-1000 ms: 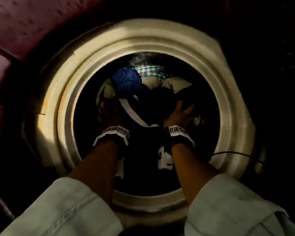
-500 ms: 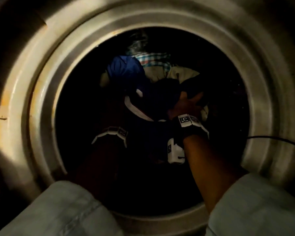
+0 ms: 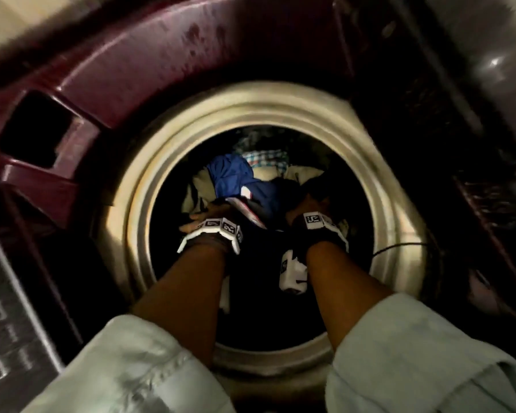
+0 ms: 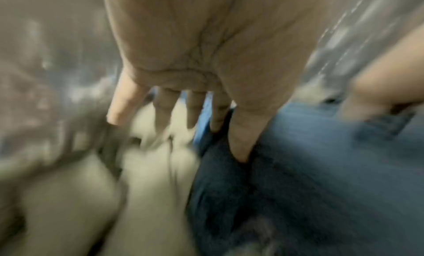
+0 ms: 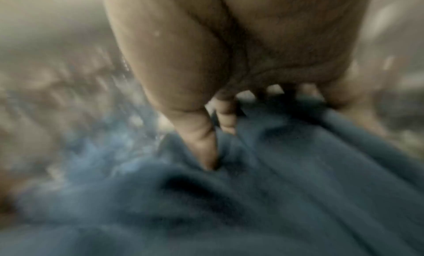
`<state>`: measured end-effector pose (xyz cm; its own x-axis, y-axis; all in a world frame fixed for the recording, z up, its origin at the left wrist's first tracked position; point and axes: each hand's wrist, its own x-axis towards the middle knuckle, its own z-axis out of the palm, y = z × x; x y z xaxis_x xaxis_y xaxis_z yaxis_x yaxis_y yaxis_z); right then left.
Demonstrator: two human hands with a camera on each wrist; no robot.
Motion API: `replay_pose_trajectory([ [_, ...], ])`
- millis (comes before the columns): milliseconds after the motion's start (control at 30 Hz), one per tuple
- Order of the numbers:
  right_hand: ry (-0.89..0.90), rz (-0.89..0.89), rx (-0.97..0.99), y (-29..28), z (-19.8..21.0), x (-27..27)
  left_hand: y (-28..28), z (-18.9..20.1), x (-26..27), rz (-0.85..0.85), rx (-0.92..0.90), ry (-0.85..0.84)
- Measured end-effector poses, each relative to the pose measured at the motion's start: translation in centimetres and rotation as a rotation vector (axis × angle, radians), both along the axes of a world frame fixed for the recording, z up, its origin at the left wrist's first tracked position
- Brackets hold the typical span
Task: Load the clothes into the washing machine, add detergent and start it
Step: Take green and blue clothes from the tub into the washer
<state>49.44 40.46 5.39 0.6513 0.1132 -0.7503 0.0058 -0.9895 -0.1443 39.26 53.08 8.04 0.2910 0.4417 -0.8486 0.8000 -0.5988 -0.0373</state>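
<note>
Both my hands are down in the steel drum of the top-loading washing machine. A bright blue garment, a checked cloth and a cream cloth lie at the far side. My left hand hovers with straight, spread fingers over the cream cloth, its thumb touching a dark blue garment. My right hand digs its thumb and curled fingers into that dark garment and grips a fold. Both wrist views are blurred.
The maroon machine top curves round the drum, with a dark rectangular recess at the left. A lettered panel runs down the left edge. A thin black cable crosses the rim at the right.
My left hand has come up out of the dark towards the blue garment. My right hand's spread fingers have curled into the dark garment. The head view has pulled back from the drum.
</note>
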Motion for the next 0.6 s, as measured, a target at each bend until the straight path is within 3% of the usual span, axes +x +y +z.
replay_pose_trajectory([
  [133, 0.022, -0.136, 0.196, 0.8, 6.8, -1.2, -1.7, 6.9, 0.7, -0.113, 0.123, -0.329],
  [233, -0.025, -0.152, 0.333, 2.0, 11.4, -1.6, -1.7, 10.6, 1.9, -0.051, 0.072, -0.287],
  [300, -0.037, -0.117, 0.390, 2.3, 14.7, -2.2, -1.8, 13.7, 2.0, -0.097, 0.089, -0.327],
  [600, -0.348, -0.150, 0.360, -1.0, 28.4, -8.1, -5.7, 25.3, -1.6, -0.298, 0.077, -0.626],
])
